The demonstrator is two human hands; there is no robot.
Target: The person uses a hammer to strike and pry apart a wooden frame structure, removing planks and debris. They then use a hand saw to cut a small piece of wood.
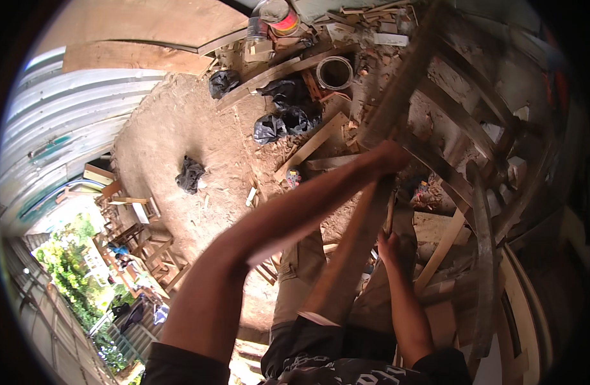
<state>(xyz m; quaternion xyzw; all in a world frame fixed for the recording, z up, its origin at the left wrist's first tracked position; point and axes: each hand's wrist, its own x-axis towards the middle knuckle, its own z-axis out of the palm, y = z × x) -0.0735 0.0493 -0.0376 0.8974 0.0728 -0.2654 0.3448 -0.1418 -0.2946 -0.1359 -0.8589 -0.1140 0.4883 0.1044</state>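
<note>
A thick wooden beam [356,256] slopes up from near my lap, its cut end close to my shirt. My left hand [390,158] is closed at the beam's upper part, where it meets a dark wooden frame [401,80] with several curved slats; its fingers are mostly hidden. To the right of the beam, my right hand [388,248] is wrapped round a slim wooden handle [390,215] pointing upward. The handle's far end sits in shadow by the frame, so I cannot make out the tool's head.
Black plastic bags [288,122], planks [317,144], a round ring-shaped container [335,72] and wood scraps lie on the dirt floor ahead. A corrugated metal wall [70,115] stands at the left, with stacked wooden pieces [141,234] below it. Long curved boards [522,301] lean at the right.
</note>
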